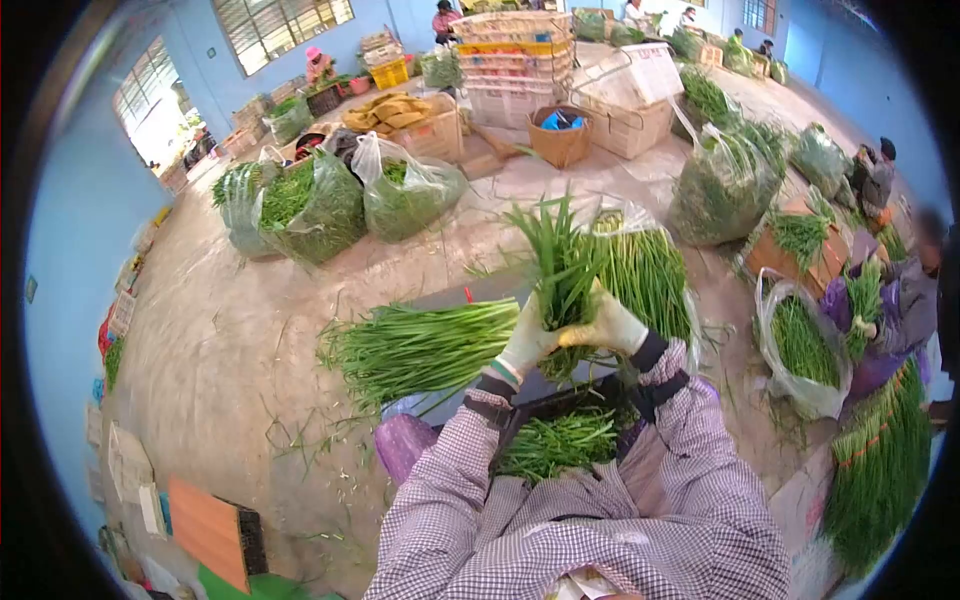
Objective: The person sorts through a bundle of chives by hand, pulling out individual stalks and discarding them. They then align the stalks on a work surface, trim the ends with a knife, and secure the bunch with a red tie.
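Note:
A bunch of garlic chives [558, 262] stands upright between my two gloved hands, its leafy tips pointing away from me. My left hand [528, 345] is wrapped round its left side, and my right hand [608, 326] closes on it from the right. Left of my hands lies a loose heap of long chives [425, 350] on a low surface. Just beyond my right hand, more chives [645, 275] with pale stalks rest in clear plastic. Below my wrists, a dark crate [512, 440] at my lap holds loose green leaves [565, 445].
Filled plastic bags [315, 215] and another bag [725, 190] stand ahead on the floor. Stacked crates [515, 70] and a cardboard box [560, 135] are farther back. A co-worker [895, 300] handles greens at right, beside bundled chives [875, 460]. An orange board [208, 530] lies lower left.

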The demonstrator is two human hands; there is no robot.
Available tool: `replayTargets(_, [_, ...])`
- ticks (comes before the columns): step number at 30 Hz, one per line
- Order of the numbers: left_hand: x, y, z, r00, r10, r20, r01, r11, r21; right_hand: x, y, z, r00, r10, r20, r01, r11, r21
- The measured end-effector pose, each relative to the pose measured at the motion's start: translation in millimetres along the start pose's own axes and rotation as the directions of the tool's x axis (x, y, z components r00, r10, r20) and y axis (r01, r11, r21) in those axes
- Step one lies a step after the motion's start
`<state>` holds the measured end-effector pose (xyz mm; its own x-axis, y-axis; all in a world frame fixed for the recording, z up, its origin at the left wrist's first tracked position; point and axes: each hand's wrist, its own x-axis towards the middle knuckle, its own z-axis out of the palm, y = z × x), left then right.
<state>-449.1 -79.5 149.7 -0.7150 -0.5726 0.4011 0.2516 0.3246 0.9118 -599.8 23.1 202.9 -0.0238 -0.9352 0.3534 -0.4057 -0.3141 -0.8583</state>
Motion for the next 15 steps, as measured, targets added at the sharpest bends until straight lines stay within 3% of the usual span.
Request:
replayTargets(1, [0.0, 6.4, 6.3, 0.994, 0.109, -0.024, -0.106, 0.99, 0.09, 7.3, -11.1, 4.4, 1.0, -0.002, 0.004, 0.001, 0.981, 0.194])
replayTargets(3, [-5.1, 16.9, 8.6, 0.979, 0.126, 0.162, -0.199, 0.781, 0.592, 21.0, -8.9, 14.0, 0.972, -0.039, -0.233, 0.048, 0.998, 0.034])
replayTargets(4, [-8.8, 25.6, 15.0, 0.977, 0.181, 0.115, -0.212, 0.74, 0.638, 27.8, -8.2, 18.8, 0.936, -0.057, -0.347, 0.042, 0.998, -0.05])
replayTargets(5, [-9.1, 55.4, 4.3, 0.961, -0.173, 0.214, 0.018, 0.814, 0.581, 23.2, -34.2, 15.5, 0.939, -0.006, -0.345, -0.031, 0.994, -0.102])
replayTargets(7, [-24.8, 87.8, -22.2, 0.96, -0.047, 0.276, -0.035, 0.958, 0.284, 15.9, -45.3, 17.9, 0.921, -0.08, -0.38, 0.178, 0.957, 0.228])
replayTargets(8, [-32.3, 89.1, -41.2, 0.958, -0.072, 0.278, 0.008, 0.975, 0.224, 9.9, -34.2, 16.5, 0.932, -0.065, -0.356, 0.198, 0.915, 0.352])
replayTargets(10, [-47.5, 91.5, -74.5, 0.95, -0.122, 0.289, 0.094, 0.99, 0.106, 8.2, -4.0, 11.4, 0.967, 0.158, -0.202, -0.108, 0.965, 0.238])
replayTargets(11, [-56.5, 94.9, -81.0, 0.954, -0.164, 0.251, 0.134, 0.982, 0.134, 5.9, -2.0, 13.4, 0.951, 0.278, -0.136, -0.256, 0.953, 0.162])
replayTargets(12, [-64.3, 98.2, -85.9, 0.955, -0.202, 0.215, 0.17, 0.972, 0.16, 0.7, 0.1, 20.5, 0.951, 0.125, -0.281, -0.111, 0.992, 0.065])
replayTargets(13, [-65.8, 100.5, -87.1, 0.96, -0.224, 0.17, 0.193, 0.964, 0.18, 2.5, -8.9, 20.7, 0.942, 0.091, -0.324, -0.018, 0.975, 0.222])
replayTargets(14, [-71.4, 105.9, -82.1, 0.958, -0.229, 0.171, 0.232, 0.973, 0.007, 0.7, -20.2, 22.1, 0.928, 0.072, -0.364, 0.074, 0.926, 0.371])
replayTargets(15, [-76.6, 100.6, -78.1, 0.962, -0.212, 0.171, 0.21, 0.977, 0.031, -6.5, -25.7, 27.7, 0.909, 0.075, -0.409, 0.161, 0.843, 0.513])
